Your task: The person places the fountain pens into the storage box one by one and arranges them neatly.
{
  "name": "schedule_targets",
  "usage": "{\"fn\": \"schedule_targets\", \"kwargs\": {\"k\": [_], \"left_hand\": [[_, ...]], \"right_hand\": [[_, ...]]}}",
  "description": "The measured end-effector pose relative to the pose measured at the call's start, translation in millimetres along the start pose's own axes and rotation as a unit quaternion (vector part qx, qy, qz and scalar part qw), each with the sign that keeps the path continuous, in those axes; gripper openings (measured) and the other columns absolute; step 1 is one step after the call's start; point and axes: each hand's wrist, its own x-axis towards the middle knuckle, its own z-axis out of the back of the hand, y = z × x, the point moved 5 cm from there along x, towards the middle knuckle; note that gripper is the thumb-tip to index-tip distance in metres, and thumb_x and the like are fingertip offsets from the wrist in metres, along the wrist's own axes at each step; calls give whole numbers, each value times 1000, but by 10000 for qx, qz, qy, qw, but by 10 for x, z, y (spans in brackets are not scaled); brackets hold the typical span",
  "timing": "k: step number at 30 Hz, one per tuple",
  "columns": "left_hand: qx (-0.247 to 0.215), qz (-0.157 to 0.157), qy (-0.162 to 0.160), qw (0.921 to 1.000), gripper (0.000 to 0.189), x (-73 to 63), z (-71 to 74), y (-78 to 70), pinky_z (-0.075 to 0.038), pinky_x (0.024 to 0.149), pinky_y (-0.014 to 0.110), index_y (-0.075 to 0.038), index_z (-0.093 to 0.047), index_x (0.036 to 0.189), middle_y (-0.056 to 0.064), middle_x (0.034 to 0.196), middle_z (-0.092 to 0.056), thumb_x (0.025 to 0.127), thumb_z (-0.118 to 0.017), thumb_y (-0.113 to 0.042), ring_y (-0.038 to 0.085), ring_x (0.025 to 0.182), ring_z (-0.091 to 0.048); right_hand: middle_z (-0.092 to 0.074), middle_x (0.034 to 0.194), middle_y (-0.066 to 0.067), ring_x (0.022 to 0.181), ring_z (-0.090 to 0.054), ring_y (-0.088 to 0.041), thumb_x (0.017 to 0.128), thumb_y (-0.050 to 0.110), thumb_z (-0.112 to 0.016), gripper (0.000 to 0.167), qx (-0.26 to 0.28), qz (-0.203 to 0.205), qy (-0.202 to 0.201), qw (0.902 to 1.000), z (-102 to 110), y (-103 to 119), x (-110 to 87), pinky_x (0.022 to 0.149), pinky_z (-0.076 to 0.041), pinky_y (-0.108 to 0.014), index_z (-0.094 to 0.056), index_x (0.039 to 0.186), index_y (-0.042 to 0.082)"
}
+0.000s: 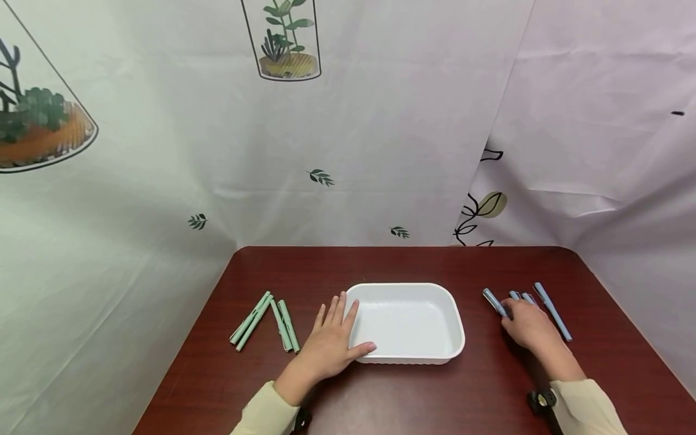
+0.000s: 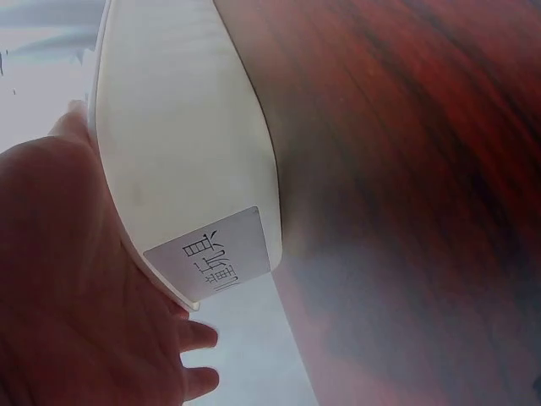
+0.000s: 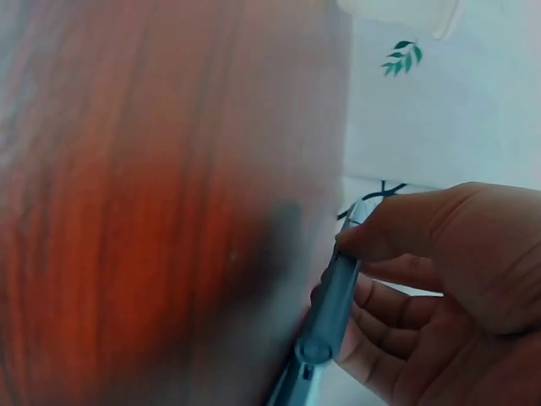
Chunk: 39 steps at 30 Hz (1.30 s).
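Note:
My left hand rests on the left end of a white rectangular tray, its fingers spread and straight and its thumb over the front rim. In the left wrist view, the palm lies against the outer wall of the tray. At the right, my right hand pinches a blue pen between thumb and fingers. That pen slants upward in the right wrist view. A long blue pen lies just right of this hand; the ends of two more show beyond its fingers, their remainder hidden.
Several light green pens lie left of the tray, among them one slanted pen and one near the tray. A printed label is on the tray's side. Behind the dark red table hangs a pale patterned cloth.

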Motion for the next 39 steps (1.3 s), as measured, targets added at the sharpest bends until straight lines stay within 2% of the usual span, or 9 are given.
{"fn": "schedule_targets", "kwargs": {"k": [4,8,13,18,22,29,39], "left_hand": [[-41,-59,-20,10000,97,-11,18,16,-17,121,60,-4,-28,159,25,166,-16,93,-53,-70,42,152,-20],[4,-60,42,10000,100,-9,30,27,-17,122,59,-5,-27,160,24,166,-16,92,-52,-73,41,153,-19],[18,-40,77,10000,100,0,32,21,-16,122,58,-6,-27,160,23,166,-15,91,-52,-73,41,153,-18],[47,-42,107,9999,99,1,19,20,-17,122,58,-6,-27,160,24,166,-15,92,-52,-73,41,153,-18],[21,-45,98,9999,99,-1,22,21,-17,122,58,-6,-28,160,24,166,-15,91,-53,-73,41,153,-19],[-5,-17,179,9998,98,-3,30,17,-16,122,57,-7,-26,161,23,167,-11,92,-52,-73,40,154,-16],[51,-53,162,9998,100,-11,23,17,-16,122,58,-7,-26,161,23,167,-13,91,-50,-75,40,154,-15]], "right_hand": [[-65,94,-24,79,-60,-33,89,10,-67,42,230,-158,84,9996,60,28,-24,68,-50,-49,-59,123,-14],[-63,83,-11,69,-54,-22,88,11,-67,41,633,-193,32,9978,107,59,-62,58,-46,-37,-59,120,-13],[-61,86,-5,72,-51,-16,88,12,-67,37,998,-87,-53,9950,133,102,-106,61,-42,-32,-60,117,-9],[-64,94,-6,82,-57,-16,90,15,-68,40,1508,-153,-28,9884,176,177,-151,66,-45,-29,-61,124,-6],[-66,104,-13,91,-61,-20,96,18,-67,46,2092,-272,133,9774,194,249,-184,67,-51,-24,-56,132,-8],[-61,118,-25,87,-66,-12,100,18,-64,56,3300,-382,482,9420,188,407,-238,73,-60,-30,-44,143,-13],[-58,116,-23,86,-67,-11,100,15,-64,56,3918,-187,607,9179,211,696,-260,75,-61,-36,-41,143,-14]]}}
